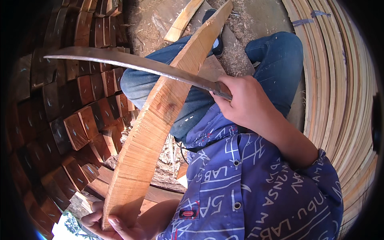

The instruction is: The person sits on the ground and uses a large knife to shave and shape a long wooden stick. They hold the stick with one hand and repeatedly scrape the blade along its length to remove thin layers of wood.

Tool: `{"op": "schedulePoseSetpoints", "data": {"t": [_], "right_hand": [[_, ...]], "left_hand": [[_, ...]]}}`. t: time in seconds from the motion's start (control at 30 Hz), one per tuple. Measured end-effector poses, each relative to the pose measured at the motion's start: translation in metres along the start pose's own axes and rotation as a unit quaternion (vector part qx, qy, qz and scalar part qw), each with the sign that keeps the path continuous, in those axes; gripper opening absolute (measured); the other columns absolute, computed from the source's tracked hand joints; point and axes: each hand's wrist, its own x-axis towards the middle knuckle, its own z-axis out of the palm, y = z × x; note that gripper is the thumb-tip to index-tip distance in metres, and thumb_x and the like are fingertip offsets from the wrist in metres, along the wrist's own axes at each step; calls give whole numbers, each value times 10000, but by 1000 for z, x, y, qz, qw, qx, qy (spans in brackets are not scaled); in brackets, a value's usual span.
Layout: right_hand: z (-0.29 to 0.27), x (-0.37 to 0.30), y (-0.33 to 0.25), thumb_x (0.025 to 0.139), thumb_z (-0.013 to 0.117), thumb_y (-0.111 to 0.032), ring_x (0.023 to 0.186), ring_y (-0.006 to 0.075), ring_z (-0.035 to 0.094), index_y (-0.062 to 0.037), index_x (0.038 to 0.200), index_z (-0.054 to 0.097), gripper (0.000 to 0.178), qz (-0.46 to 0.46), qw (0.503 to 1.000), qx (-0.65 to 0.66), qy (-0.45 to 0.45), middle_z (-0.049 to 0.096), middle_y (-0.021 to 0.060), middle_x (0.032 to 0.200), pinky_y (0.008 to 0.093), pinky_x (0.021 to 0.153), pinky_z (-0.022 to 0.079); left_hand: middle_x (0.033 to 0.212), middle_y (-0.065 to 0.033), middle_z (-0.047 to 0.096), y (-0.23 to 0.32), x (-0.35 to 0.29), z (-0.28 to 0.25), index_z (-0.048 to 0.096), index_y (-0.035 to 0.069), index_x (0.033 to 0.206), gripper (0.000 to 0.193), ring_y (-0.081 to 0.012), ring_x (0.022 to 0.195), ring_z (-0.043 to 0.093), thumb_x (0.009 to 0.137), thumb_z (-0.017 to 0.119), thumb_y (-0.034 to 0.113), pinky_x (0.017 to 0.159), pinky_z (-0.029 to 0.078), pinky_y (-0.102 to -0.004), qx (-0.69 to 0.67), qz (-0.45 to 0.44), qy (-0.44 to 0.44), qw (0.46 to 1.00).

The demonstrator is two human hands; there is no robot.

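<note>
A long, slightly curved wooden board (144, 124) slants from the lower left up across my legs, its face marked with fine crosswise cuts. My left hand (122, 228) is closed round its near end, thumb on one side and fingers on the other. In my right hand (244, 98), fingers wrapped tight, is the handle of a machete (116, 60); most of the handle is hidden by the fist. Its long dark blade, with a bright lower edge, crosses over the board and points left. Whether the blade touches the wood I cannot tell.
Stacked wood blocks (76, 128) rise along the left. Long thin slats (328, 76), bundled with dark bands, lie curved along the right. Beyond my bent knees, another wood piece (182, 22) rests on ground (248, 24) strewn with shavings.
</note>
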Motion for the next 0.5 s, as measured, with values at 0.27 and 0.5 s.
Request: {"op": "schedulePoseSetpoints", "data": {"t": [0.27, 0.5], "right_hand": [[-25, 31, 96, 824, 645, -180, 794, 405, 664, 35, 879, 665, 222, 147, 981, -122, 43, 654, 239, 756, 471, 731, 520], [-34, 22, 47, 840, 657, -180, 697, 416, 619, 42, 831, 640, 223, 94, 994, -37, 48, 622, 241, 716, 454, 647, 478]], "left_hand": [[848, -68, 466, 16, 0, -16, 427, 80, 971, 458, -171, 843, 561, 897, 618, 489, 755, 459, -318, 17, 2, -44, 999], [842, -63, 460, 16, 4, -8, 428, 81, 966, 456, -168, 846, 556, 901, 613, 492, 771, 454, -323, 34, 21, 11, 999]]}}
